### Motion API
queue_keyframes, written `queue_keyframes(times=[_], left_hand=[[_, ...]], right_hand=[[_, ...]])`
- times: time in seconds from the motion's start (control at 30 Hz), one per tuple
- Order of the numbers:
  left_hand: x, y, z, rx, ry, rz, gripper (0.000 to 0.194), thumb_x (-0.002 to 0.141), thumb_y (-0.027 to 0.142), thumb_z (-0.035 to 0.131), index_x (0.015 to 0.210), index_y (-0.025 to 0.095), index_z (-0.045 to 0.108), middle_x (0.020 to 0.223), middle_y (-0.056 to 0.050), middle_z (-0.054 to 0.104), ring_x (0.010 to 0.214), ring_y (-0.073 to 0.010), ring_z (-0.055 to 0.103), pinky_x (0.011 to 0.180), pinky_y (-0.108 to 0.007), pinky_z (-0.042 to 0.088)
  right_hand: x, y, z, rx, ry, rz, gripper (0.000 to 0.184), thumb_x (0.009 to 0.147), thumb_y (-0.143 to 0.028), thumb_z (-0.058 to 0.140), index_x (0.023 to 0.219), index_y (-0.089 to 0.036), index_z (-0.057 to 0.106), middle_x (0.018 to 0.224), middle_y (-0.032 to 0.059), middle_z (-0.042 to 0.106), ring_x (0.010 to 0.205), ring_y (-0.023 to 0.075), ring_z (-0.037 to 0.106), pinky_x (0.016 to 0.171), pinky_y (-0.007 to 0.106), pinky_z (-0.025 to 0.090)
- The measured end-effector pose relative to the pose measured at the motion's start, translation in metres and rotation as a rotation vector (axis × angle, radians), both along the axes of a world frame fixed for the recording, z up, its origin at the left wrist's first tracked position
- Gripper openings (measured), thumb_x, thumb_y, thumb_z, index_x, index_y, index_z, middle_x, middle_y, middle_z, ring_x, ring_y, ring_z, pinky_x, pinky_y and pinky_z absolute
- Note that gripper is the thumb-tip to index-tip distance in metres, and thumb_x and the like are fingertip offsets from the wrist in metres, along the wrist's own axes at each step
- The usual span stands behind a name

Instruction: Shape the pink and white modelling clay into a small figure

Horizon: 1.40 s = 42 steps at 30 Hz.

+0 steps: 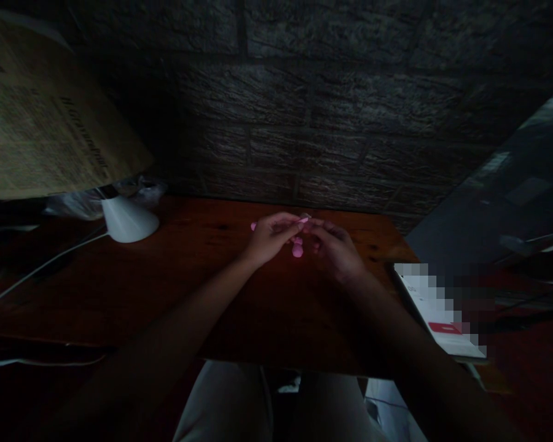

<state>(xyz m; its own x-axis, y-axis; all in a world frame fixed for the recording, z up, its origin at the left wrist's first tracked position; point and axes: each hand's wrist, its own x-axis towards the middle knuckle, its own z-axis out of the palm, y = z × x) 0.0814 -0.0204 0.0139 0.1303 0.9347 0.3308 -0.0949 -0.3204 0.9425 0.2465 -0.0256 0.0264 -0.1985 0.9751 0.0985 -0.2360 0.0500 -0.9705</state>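
Over the wooden table, my left hand (275, 234) pinches a small pink piece (305, 220) between thumb and fingertips. My right hand (335, 245) meets it from the other side, its thumb and fingers closed at the same piece. A rounded pink lump (297, 250) shows just below, between the two hands; whether it lies on the table or hangs from the held piece I cannot tell. Beyond my left hand's knuckles another pink bit (253, 226) peeks out. Dim light hides the finer shape of these pieces.
The brown wooden table (258, 313) runs up to a dark block wall (276, 98). At the left stands a lamp with a white cone base (129, 220), a cord and a printed shade (50, 116). A tablet-like screen (447, 328), partly blurred out, lies at the right edge.
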Motion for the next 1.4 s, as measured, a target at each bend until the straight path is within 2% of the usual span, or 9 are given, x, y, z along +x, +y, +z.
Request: queue_keyframes(times=[0.17,0.37,0.5,0.7,0.9,1.03,1.17,1.4], left_hand=[[0.0013,-0.0005,-0.0006,0.002,0.005,0.004,0.018,0.084,0.033,0.078,0.095,0.018,0.075,0.093,-0.006,0.079,0.074,-0.0139,0.071,0.068,-0.027,0.058],[0.0023,-0.0008,-0.0005,0.017,0.031,0.005,0.018,0.086,0.032,0.076,0.096,0.018,0.076,0.092,-0.006,0.079,0.073,-0.0141,0.071,0.068,-0.027,0.058],[0.0013,0.0009,-0.0024,0.021,0.021,-0.001,0.017,0.086,0.03,0.075,0.097,0.016,0.075,0.096,-0.007,0.079,0.075,-0.0142,0.072,0.07,-0.028,0.059],[0.0029,-0.0018,-0.0009,0.011,0.062,-0.027,0.018,0.087,0.031,0.075,0.095,0.016,0.076,0.078,-0.003,0.075,0.066,-0.0132,0.07,0.07,-0.027,0.056],[0.0005,-0.0012,-0.0003,0.003,0.111,-0.023,0.018,0.089,0.033,0.074,0.093,0.016,0.078,0.075,-0.003,0.074,0.071,-0.0156,0.071,0.074,-0.029,0.056],[-0.0015,0.0009,-0.0009,0.029,0.115,-0.042,0.012,0.088,0.027,0.073,0.094,0.017,0.077,0.075,-0.003,0.075,0.07,-0.0142,0.07,0.074,-0.029,0.056],[-0.0009,0.0001,0.0003,-0.014,0.067,-0.056,0.016,0.088,0.028,0.073,0.098,0.016,0.076,0.078,-0.004,0.075,0.067,-0.0139,0.07,0.064,-0.026,0.053],[0.0008,-0.0025,0.0032,-0.089,0.011,-0.015,0.019,0.085,0.031,0.077,0.097,0.016,0.075,0.09,-0.007,0.079,0.075,-0.015,0.072,0.065,-0.025,0.053]], right_hand=[[-0.0015,-0.0011,-0.0002,-0.052,0.057,0.061,0.021,0.071,-0.038,0.082,0.083,-0.023,0.075,0.065,-0.0017,0.06,0.058,0.0116,0.049,0.056,0.027,0.044],[-0.0037,-0.0012,0.0003,-0.139,0.141,0.054,0.02,0.065,-0.032,0.086,0.078,-0.021,0.074,0.066,-0.0031,0.06,0.056,0.0087,0.046,0.055,0.025,0.044],[-0.0025,-0.0016,0.0025,-0.087,0.1,0.019,0.025,0.064,-0.035,0.086,0.081,-0.021,0.077,0.068,-0.0016,0.063,0.057,0.0093,0.047,0.055,0.025,0.043],[0.001,-0.001,0.0066,-0.08,0.009,-0.076,0.028,0.06,-0.039,0.085,0.08,-0.021,0.076,0.071,-0.0012,0.066,0.057,0.0089,0.045,0.055,0.025,0.04],[0.0038,-0.0004,0.0078,0.034,-0.118,-0.078,0.025,0.066,-0.042,0.08,0.078,-0.021,0.075,0.07,-0.0002,0.066,0.058,0.0104,0.046,0.056,0.026,0.039],[0.0047,0.0004,0.005,0.092,-0.191,-0.064,0.023,0.072,-0.042,0.078,0.08,-0.021,0.077,0.069,0.0008,0.066,0.059,0.0116,0.048,0.058,0.027,0.04],[0.0044,0.0011,0.0036,0.043,-0.154,-0.066,0.026,0.071,-0.045,0.077,0.081,-0.021,0.078,0.073,0.003,0.069,0.06,0.012,0.049,0.057,0.027,0.041],[0.0056,-0.0004,0.0066,0.029,-0.141,-0.047,0.025,0.069,-0.042,0.079,0.087,-0.024,0.081,0.083,0.0035,0.074,0.063,0.012,0.05,0.058,0.026,0.043]])
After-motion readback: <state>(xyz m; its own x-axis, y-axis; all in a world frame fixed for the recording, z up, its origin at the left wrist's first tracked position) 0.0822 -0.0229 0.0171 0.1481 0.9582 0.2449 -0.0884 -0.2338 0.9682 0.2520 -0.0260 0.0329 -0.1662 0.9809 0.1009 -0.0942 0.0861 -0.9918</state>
